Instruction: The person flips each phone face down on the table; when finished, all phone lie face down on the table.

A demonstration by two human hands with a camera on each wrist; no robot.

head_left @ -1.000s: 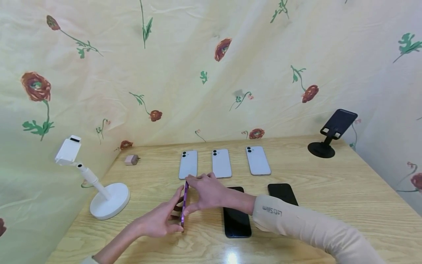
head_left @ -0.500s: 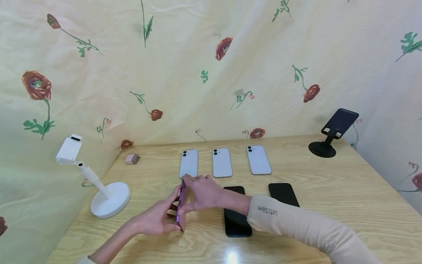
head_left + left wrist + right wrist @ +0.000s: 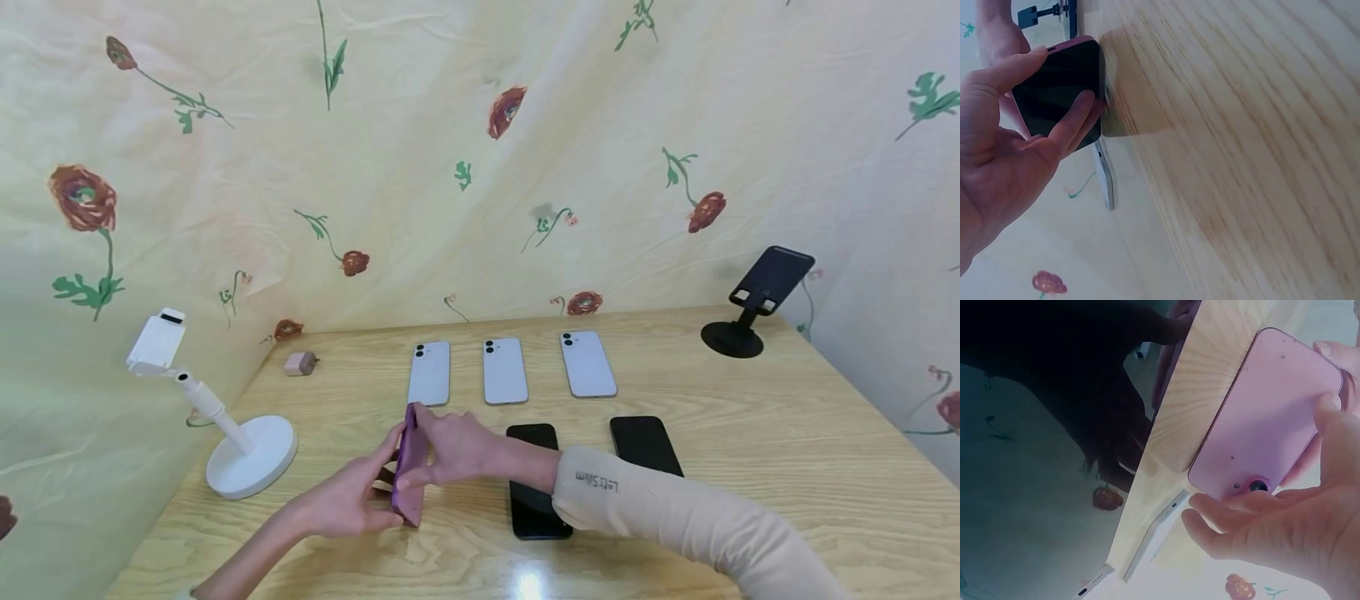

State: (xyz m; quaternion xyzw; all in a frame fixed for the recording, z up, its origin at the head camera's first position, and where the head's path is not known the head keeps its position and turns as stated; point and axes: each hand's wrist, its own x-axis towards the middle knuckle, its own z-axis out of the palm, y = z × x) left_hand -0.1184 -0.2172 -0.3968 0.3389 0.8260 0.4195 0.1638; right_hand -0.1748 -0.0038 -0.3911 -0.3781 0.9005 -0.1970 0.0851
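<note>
Both hands hold a pink phone point(image 3: 412, 479) on its long edge above or on the wooden table, its pink back leaning into sight of the head view. My left hand point(image 3: 341, 504) grips it from the left, thumb at the near end and fingers across the dark screen, as the left wrist view shows. From the other side my right hand point(image 3: 459, 450) pinches it, thumb on the upper long edge and fingers by the camera point(image 3: 1259, 485) end. Right of it a black phone point(image 3: 534, 510) lies screen up, partly under the right forearm.
Three white phones lie camera side up in a back row: left point(image 3: 430, 377), middle point(image 3: 506, 372) and right point(image 3: 588, 365). Another dark phone point(image 3: 643, 442) lies right, partly behind the sleeve. A white stand point(image 3: 251, 458) and charger plug point(image 3: 300, 363) are left; a black stand point(image 3: 772, 282) is back right.
The pink phone has tilted from edge-on, so more of its back shows in the head view. Both hands have shifted slightly left with it.
</note>
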